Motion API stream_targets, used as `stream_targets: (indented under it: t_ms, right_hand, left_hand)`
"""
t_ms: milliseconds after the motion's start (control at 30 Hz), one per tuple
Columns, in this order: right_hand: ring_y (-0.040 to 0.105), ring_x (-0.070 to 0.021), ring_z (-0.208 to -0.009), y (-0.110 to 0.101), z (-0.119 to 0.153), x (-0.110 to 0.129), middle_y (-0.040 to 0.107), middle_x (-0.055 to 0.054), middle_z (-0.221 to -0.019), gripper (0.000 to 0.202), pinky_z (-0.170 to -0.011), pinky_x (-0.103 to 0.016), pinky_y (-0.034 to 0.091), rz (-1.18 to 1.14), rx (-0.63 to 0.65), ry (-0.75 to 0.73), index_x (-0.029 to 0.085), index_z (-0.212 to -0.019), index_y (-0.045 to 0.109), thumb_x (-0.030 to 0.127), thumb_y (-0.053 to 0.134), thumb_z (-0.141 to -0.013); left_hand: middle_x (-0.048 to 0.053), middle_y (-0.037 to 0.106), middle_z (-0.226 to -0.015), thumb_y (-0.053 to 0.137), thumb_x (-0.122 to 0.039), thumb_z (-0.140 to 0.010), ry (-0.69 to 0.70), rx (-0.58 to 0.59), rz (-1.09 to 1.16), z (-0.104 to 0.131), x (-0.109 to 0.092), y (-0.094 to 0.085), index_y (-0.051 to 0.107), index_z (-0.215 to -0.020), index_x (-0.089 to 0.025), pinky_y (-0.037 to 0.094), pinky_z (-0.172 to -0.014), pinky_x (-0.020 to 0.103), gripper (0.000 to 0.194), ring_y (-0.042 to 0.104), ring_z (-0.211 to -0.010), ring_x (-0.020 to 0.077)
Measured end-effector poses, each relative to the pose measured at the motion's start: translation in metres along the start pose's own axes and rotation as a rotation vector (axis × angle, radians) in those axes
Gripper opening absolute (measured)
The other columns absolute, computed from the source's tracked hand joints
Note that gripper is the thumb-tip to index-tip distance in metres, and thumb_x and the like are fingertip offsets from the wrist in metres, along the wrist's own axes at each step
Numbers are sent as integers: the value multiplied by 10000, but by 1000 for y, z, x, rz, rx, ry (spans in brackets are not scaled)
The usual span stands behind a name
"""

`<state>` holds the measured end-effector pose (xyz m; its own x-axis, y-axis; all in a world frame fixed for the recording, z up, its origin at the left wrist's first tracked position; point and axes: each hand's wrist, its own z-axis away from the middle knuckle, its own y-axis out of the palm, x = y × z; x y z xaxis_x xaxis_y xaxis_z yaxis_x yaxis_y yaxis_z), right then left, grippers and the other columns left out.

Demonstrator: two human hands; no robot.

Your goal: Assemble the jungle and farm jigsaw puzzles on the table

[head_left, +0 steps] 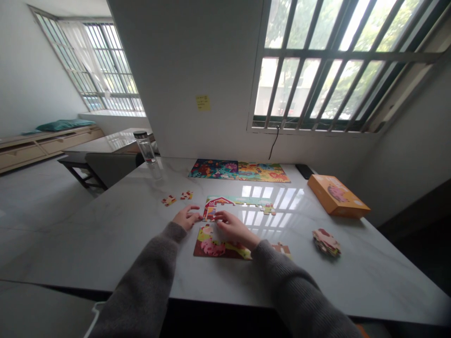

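A partly joined jigsaw puzzle lies flat in front of me. Its upper strip shows a red barn [221, 201], and its lower strip a pink pig [212, 247]. At the puzzle's left side, both hands meet around a puzzle piece [210, 214] below the barn roof. My left hand [184, 218] has its curled fingertips at the piece's left edge. From the right, my right hand [235, 229] reaches over the gap between the strips, fingers bent down onto the same piece. My right hand and sleeve hide part of the lower strip.
Two loose puzzle pieces [168, 201] lie to the left. On the right are a stack of pieces [327, 242] and an orange box [338, 196]. Two finished puzzle pictures [239, 170], a black phone [303, 171] and a glass bottle [145, 148] are farther back.
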<state>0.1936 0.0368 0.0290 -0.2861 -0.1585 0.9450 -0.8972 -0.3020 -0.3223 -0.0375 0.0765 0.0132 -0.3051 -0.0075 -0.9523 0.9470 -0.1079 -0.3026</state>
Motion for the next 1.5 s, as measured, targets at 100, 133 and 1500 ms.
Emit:
stream_targets:
  t_ms: [100, 133, 1500]
  right_hand:
    - [667, -204, -1118, 1, -1, 2, 714, -102, -1190, 372, -1001, -385, 511, -121, 20, 42, 180, -1153, 625, 83, 524, -808]
    - [671, -204, -1110, 1, -1, 3, 719, -102, -1178, 361, -1000, -384, 513, -148, 21, 50, 179, -1141, 630, 85, 527, -808]
    - [485, -266, -1171, 10, 38, 17, 579, -83, -1325, 328, -1003, -450, 349, 669, 98, -241, 273, -1249, 647, 265, 582, -927]
  left_hand:
    - [75, 786, -811, 696, -433, -662, -22, 4, 29, -1, -1, -3, 592, -1068, -161, 429, -506, 260, 499, 519, -465, 125]
    - [78, 785, -808, 699, -432, -660, -29, 7, 34, -1, -1, -4, 590, -1060, -161, 435, -509, 262, 495, 523, -473, 127]
    - [49, 780, -793, 567, -422, -793, 186, -74, -370, 19, -11, 2, 675, -978, -206, 540, -777, 340, 304, 732, -755, 236]
